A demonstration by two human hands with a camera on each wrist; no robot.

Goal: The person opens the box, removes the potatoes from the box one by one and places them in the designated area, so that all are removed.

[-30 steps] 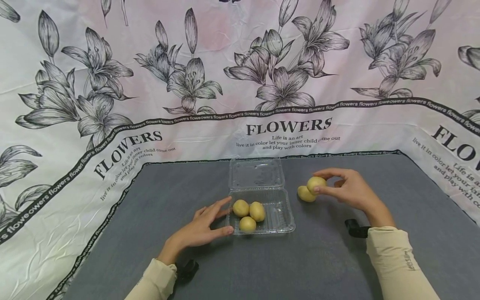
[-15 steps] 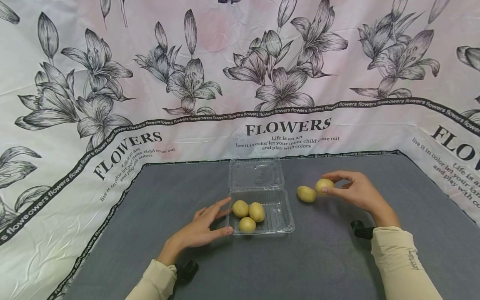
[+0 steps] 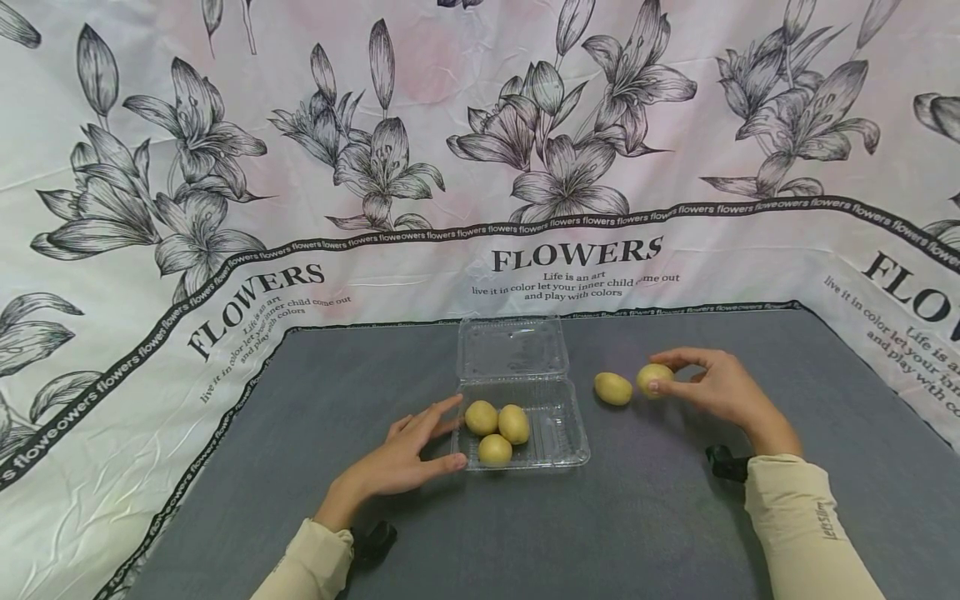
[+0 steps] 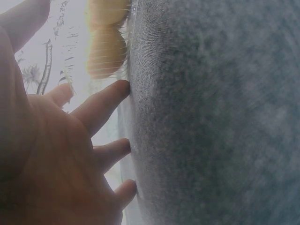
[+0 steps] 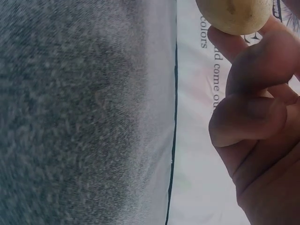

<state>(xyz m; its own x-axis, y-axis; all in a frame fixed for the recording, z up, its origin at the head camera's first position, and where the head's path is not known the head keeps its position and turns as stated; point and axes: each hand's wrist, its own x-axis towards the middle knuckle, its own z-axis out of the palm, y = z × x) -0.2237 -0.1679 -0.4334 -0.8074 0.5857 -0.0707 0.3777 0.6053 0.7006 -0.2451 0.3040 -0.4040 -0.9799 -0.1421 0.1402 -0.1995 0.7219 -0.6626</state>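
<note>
Inside the open clear box lie three yellow ovals; outside, right fingers pinch a fourth, beside a loose fifth; left fingers spread.

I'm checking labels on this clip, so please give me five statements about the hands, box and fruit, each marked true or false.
1. The right hand holds a yellow fruit. True.
2. The lid of the clear box is open. True.
3. Five fruits are in the box. False: three fruits are in it, toward its left side.
4. The left hand is gripping a fruit. False: the left hand holds none; it is at the box's left side, fingers spread.
5. One loose fruit lies on the grey table, between the box and the right hand. True.
</note>
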